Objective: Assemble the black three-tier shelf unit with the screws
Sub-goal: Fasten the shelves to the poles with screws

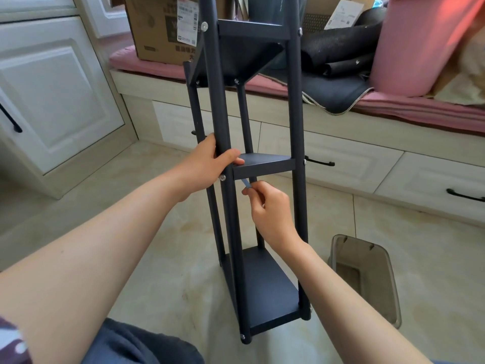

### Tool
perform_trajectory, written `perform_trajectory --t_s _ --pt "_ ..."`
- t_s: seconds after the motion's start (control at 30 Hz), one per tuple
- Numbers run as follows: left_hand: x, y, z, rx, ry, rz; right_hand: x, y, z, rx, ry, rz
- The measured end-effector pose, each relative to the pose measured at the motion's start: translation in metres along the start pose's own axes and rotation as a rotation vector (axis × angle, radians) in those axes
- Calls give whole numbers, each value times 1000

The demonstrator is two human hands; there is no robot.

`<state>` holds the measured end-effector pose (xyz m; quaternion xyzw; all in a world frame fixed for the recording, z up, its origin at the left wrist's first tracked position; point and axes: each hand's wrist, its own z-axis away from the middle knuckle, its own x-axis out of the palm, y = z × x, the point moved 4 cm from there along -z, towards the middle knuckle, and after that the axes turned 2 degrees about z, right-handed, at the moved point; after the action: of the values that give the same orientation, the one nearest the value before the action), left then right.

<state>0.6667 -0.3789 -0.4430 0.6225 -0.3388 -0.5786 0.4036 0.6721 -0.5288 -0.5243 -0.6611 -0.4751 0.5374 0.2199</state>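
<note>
The shelf unit (pixel 265 164) stands upright on the floor (pixel 162 232), directly before the person, with three tiers one above another between its posts. The left hand (pixel 207 166) is on the near left post at the level of the middle tier (pixel 265 166); the right hand (pixel 270 208) sits just below that tier, between the near posts, pinching a small tool (pixel 246 183). A bin (pixel 367 279) stands on the floor to the right of the unit, near its bottom tier. Behind the unit runs a window seat (pixel 341 143) with drawers. On it, a cardboard box (pixel 162 27) lies to the left, a folded mat (pixel 338 74) lies to the right, and a tub (pixel 420 46) is farther right. A cabinet (pixel 49 95) stands at far left.
</note>
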Motion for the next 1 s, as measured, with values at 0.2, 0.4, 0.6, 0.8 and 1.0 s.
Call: perform_trajectory --t_s 0.2,0.4,0.6,0.8,1.0 --pt "0 0 0 4 0 5 2 3 2 45 -16 -25" --pt "0 0 -1 -1 1 3 2 -1 -1 11 -4 2" --pt "0 -1 -1 -5 2 4 6 1 1 -29 -21 1" --pt "0 -2 -1 -11 4 8 18 5 -1 24 -54 -124" --pt "1 -1 -1 -18 -1 13 27 9 -4 116 -70 -317"
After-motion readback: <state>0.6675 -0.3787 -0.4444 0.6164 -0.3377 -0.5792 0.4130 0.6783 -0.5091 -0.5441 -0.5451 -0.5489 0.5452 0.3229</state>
